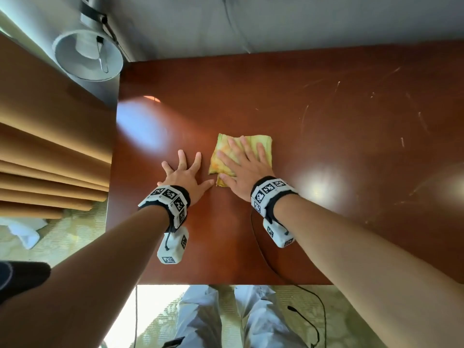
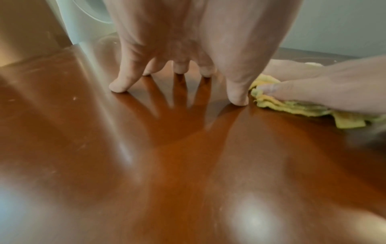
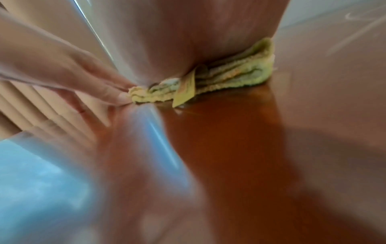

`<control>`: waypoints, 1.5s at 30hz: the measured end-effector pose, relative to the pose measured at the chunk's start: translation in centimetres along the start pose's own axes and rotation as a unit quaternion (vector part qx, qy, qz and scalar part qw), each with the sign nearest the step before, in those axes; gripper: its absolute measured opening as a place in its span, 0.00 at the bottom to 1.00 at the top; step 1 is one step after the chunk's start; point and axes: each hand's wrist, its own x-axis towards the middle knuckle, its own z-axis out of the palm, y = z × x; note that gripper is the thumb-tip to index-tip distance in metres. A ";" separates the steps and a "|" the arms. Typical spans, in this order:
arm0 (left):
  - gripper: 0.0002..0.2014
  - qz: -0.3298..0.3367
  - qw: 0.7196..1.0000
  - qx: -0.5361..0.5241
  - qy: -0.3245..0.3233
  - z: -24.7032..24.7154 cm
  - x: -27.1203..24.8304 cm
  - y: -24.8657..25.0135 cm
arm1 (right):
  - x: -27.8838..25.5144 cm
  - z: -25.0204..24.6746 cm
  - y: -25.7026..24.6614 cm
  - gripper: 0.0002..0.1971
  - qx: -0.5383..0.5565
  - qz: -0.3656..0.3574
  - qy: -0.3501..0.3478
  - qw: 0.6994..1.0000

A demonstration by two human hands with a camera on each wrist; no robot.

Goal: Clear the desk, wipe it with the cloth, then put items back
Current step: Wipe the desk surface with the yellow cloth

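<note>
Head view: right hand flat, pressing folded cloth mid-counter; left hand spread, fingertips braced just beside. Could bunch or unfold under uneven pressure, leaving streaks.

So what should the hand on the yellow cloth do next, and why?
Probably slide the cloth rightward. The right hand presses it flat near the desk's middle, pale streaks show on the wood farther right, and the left hand braces on bare wood.
</note>
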 end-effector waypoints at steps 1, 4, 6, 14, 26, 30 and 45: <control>0.41 -0.001 1.000 -0.005 0.001 0.0 0.1 -0.1 | 0.4 -0.5 1.1 0.32 0.004 0.002 -0.002 1.000; 0.41 0.000 1.000 -0.007 -0.009 -0.2 0.3 -0.2 | 2.3 -2.2 4.9 0.32 0.034 0.068 -0.002 0.997; 0.41 -0.002 1.000 -0.006 -0.015 -0.3 0.4 -0.3 | 3.4 -3.3 6.7 0.32 0.042 0.110 -0.005 0.993; 0.40 0.001 1.000 0.020 0.017 -0.2 0.4 -0.3 | 5.5 -2.9 1.2 0.31 0.068 0.160 0.033 0.984; 0.54 0.033 0.999 0.000 0.018 -7.0 7.9 2.5 | 6.7 -4.7 7.0 0.31 0.069 0.175 0.027 0.982; 0.56 0.032 0.999 0.001 -0.005 -8.0 9.4 3.2 | 7.6 -5.1 7.9 0.31 0.066 0.215 0.027 0.974; 0.56 0.025 0.999 0.006 -0.031 -8.4 8.8 3.6 | 8.5 -5.7 9.4 0.32 0.079 0.219 0.025 0.972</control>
